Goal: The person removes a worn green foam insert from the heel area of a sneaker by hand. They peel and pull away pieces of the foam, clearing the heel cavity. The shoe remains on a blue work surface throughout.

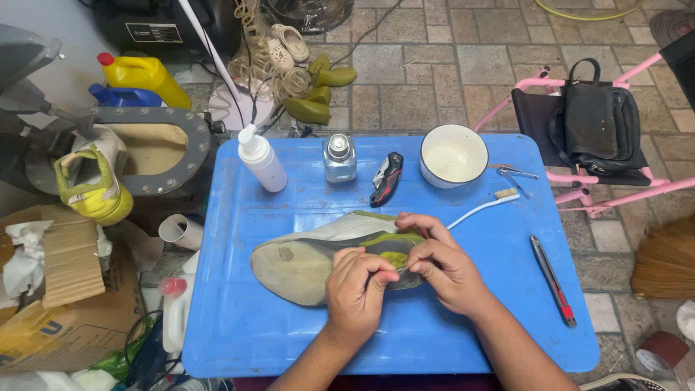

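From the head camera, looking straight down: a worn shoe [318, 257] lies on its side in the middle of the blue table [239, 326], grey sole facing the near edge, toe pointing left. Both hands are on its heel end. The left hand [355, 289] has its fingers curled tight against the sole edge, pinching there. The right hand [445, 264] is closed in a fine pinch too, thumb and forefinger on something thin at the yellow-green patch; what exactly it grips I cannot tell.

It looks like close work on the seam where sole meets upper, picking or pulling at it. I'd say the next move calls for a steady hold from the left hand while the right works slowly along the edge.

Now the count, all placed from the shoe. Behind it: one white squeeze bottle [262, 158], one small clear bottle [339, 158], one folding utility knife [386, 178], one white bowl [454, 155]. Behind and to its right: one white toothbrush [483, 206], one small metal tool [517, 172]. Well off to its right: one snap-off cutter [553, 281].
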